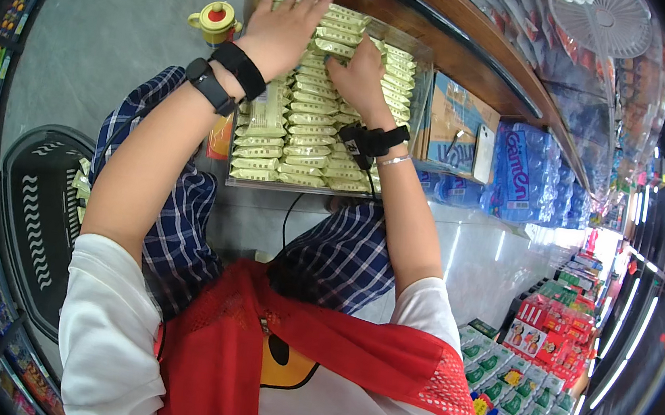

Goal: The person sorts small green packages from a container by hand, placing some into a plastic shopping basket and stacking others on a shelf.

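Note:
A clear plastic box (328, 192) in front of me holds rows of small pale-green wrapped packets (311, 119). My left hand (287, 35) lies palm down over the far left of the rows, fingers a little apart and their tips near the far wall. Farther right, my right hand (360, 75) reaches down among the packets, thumb and fingers apart at the tops of a middle row. Some of its fingers are hidden, so any grip is unclear. One packet (267, 109) lies lengthwise on top of the left rows.
A black basket (33, 224) with some green packets stands at left, near a yellow lidded cup (215, 20). At right are a carton (460, 120) with a phone (484, 153) against it and wrapped bottle packs (518, 172). A wooden shelf edge (466, 33) overhangs the far side.

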Tool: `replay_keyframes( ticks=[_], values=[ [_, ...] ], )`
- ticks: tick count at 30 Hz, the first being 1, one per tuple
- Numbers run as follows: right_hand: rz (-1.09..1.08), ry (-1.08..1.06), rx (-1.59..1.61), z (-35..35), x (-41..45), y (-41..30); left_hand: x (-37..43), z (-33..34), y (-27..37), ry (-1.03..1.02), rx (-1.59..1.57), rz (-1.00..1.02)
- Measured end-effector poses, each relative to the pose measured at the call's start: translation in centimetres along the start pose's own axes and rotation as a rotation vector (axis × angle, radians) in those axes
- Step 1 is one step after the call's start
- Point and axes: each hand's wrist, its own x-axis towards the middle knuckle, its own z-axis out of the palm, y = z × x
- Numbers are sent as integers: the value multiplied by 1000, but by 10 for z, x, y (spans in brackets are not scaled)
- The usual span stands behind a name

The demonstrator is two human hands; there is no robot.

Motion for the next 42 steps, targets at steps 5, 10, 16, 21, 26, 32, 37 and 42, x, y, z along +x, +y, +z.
replay_keyframes(
  ticks=[5, 10, 16, 21, 26, 32, 37, 42],
  values=[
    [86, -78, 196, -13, -8, -22, -1, -14, -13, -213, 115, -41],
    [-19, -109, -1, -11, -5, -6, 5, -21, -29, -331, 102, -68],
    [-106, -60, -202, -11, -3, 10, 4, -24, -11, -290, 266, -96],
    [-43, -101, -279, -11, -1, 11, 1, -23, -8, -236, 319, -78],
    [-83, -83, -320, -15, -6, 14, -1, -25, -9, -234, 254, -67],
    [-42, -139, -253, -33, -12, 2, -4, -17, -18, -172, 205, -46],
    [-34, -142, -244, -53, -22, 4, -7, -26, -20, -142, 164, -43],
    [28, -234, -206, -95, -51, -14, -17, -19, -40, 311, 49, 81]
  ],
)
